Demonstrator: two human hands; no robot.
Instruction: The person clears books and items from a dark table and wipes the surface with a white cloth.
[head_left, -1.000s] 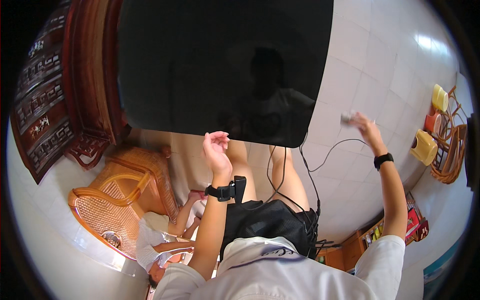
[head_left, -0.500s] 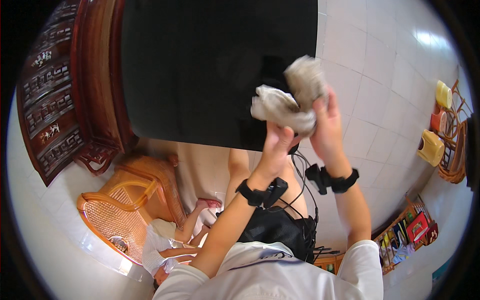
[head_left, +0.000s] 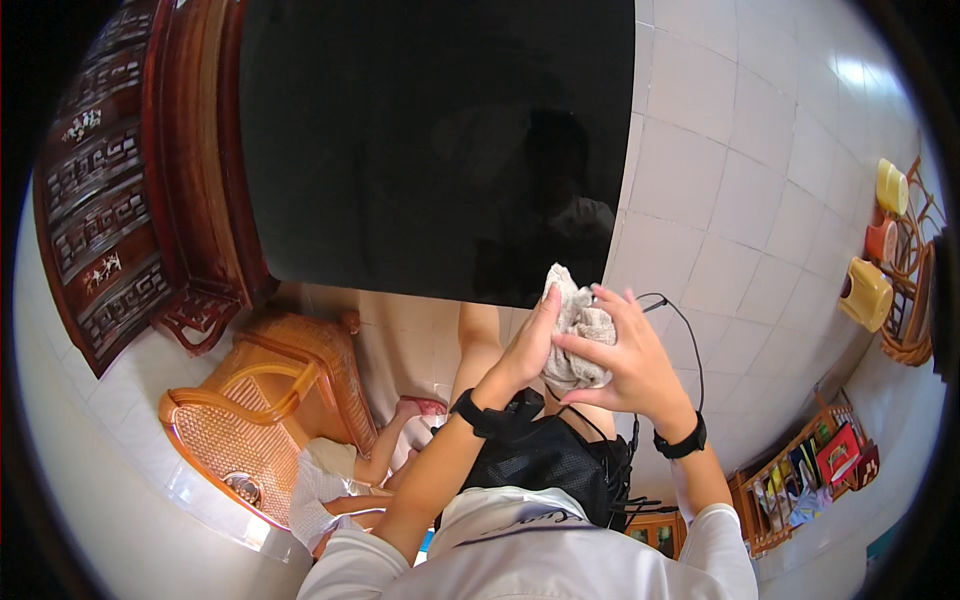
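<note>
A crumpled, greyish-white cloth (head_left: pixel 578 335) is bunched between my two hands, just off the near right corner of the black glossy tabletop (head_left: pixel 430 170). My left hand (head_left: pixel 527 345) presses against its left side, thumb along the edge and the other fingers mostly behind it. On the right side my right hand (head_left: pixel 632 360) grips the cloth, thumb across its front and fingers curved around it. Black bands with small dark devices and cables circle both wrists.
At left stands a carved dark wooden bench (head_left: pixel 190 150). A wicker-seated wooden chair (head_left: pixel 250 410) is at lower left, with a seated person (head_left: pixel 345 490) beside it. Yellow stools (head_left: pixel 865 295) and a rack of colourful items (head_left: pixel 810 470) line the right side over tiled floor (head_left: pixel 690 170).
Both hands have drawn back toward my body, off the tabletop. The cloth, spread in two loose lobes before, is now gathered into a smaller bundle between them.
</note>
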